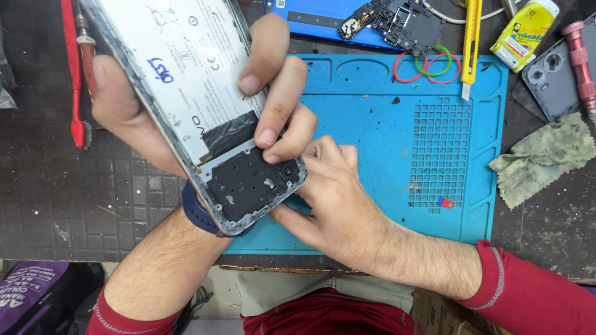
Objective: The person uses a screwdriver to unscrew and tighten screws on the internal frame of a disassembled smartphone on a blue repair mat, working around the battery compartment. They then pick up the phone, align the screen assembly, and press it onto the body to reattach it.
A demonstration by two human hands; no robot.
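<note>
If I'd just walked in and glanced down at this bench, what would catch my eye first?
Most likely the opened phone, back cover off, held up at centre left by the left hand with the right hand gripping its lower end. Beneath lies a bright blue work mat, with red and green rubber bands at its top edge.

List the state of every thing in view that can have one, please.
phone: back cover off, insides showing, held tilted above the mat
left hand: gripping the phone's edge
right hand: fingers under the phone's lower end
blue mat: lying flat
yellow utility knife: blade out
rubber bands: loose, overlapping
green cloth: crumpled
</note>
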